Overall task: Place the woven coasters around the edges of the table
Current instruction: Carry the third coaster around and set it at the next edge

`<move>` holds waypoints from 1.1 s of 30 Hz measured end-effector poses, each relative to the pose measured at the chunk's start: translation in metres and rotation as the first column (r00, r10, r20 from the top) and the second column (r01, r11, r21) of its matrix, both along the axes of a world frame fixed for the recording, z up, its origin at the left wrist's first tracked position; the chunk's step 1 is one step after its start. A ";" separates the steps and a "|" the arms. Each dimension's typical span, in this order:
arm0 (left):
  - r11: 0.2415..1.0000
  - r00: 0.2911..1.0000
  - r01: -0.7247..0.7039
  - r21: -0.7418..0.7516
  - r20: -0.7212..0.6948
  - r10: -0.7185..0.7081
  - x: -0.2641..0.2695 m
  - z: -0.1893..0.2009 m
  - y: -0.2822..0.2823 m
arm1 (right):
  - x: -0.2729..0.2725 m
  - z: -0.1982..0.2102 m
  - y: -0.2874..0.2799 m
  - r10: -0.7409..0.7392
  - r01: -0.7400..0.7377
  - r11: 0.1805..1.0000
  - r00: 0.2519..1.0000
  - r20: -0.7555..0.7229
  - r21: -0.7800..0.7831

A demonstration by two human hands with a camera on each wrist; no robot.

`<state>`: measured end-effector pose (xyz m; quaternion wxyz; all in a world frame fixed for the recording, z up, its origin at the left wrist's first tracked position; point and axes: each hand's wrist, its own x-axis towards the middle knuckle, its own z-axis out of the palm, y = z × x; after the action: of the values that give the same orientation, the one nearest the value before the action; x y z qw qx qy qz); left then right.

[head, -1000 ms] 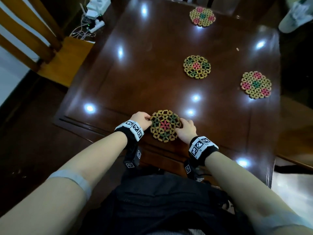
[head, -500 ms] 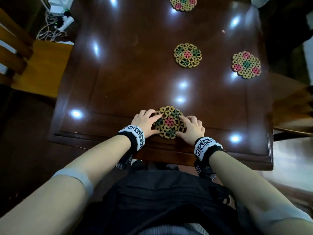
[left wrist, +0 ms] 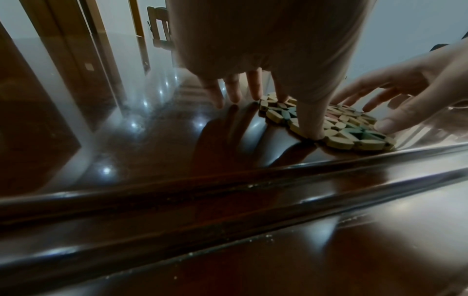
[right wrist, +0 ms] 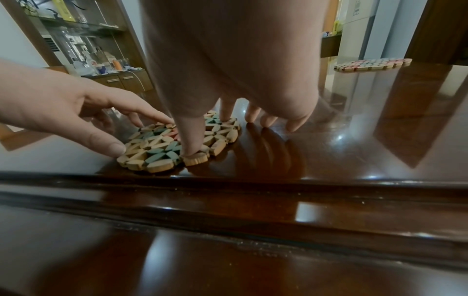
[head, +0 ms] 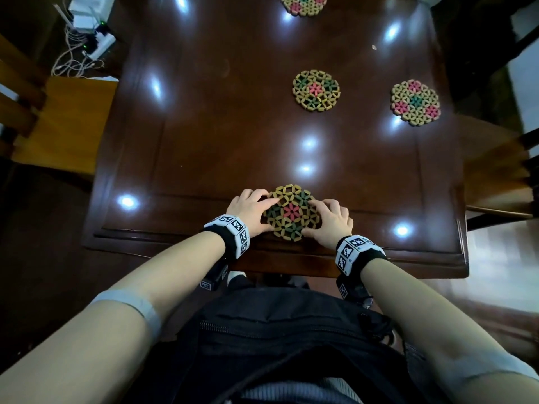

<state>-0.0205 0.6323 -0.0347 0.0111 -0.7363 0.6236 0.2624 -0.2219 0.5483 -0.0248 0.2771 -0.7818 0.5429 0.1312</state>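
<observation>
Near coaster (head: pixel 291 212): lies flat on the dark glossy surface (head: pixel 221 135) at lower centre of the head view, just inside the raised moulding of the near edge. This looks like its intended edge spot, so the step in hand seems to be a last nudge into line.

Left hand (head: pixel 250 209): fingers straight and spread. In the left wrist view the thumb and forefinger press down on the coaster's left rim while the other fingers (left wrist: pixel 234 90) touch the bare wood beside it. Flat pressure like this suits sliding or steadying, not lifting.

Right hand (head: pixel 329 221): mirrors the left on the coaster's right rim. The thumb presses a bead at the near rim in the right wrist view, and the remaining fingers (right wrist: pixel 268 120) rest on the wood beside it. Nothing is pinched or curled round.

Why two hands: pressing on opposite sides probably keeps the loose beaded weave from twisting as it is squared to the edge.

Far coaster (head: pixel 303 4): cut by the top of the frame, by the far edge.

Right coaster (head: pixel 415 102): upper right, near the right edge.

Middle coaster (head: pixel 316 90): upper centre, well away from any edge; judged the one not yet dealt with, with the left edge unserved.

Risk: the polished wood may let a coaster skate past its mark.
</observation>
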 end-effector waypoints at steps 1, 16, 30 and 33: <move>1.000 1.000 0.000 0.000 0.002 0.000 0.000 0.000 0.000 | 0.000 0.000 0.000 0.003 -0.003 1.000 1.000 0.000 -0.001; 0.999 0.999 -0.006 0.043 -0.035 0.008 0.003 0.006 -0.008 | 0.000 0.000 0.000 0.024 -0.025 1.000 1.000 -0.019 -0.011; 0.995 0.997 0.074 0.072 -0.044 -0.071 0.016 0.015 -0.021 | 0.003 0.008 -0.004 0.012 -0.011 1.000 0.998 -0.068 0.021; 0.995 0.997 0.077 0.067 -0.031 -0.075 0.017 0.016 -0.026 | 0.007 0.010 -0.004 0.010 -0.007 0.999 0.997 -0.083 0.038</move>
<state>-0.0035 0.6059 -0.0186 0.0374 -0.7074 0.6419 0.2934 -0.2151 0.5439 -0.0151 0.2685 -0.7726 0.5481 0.1749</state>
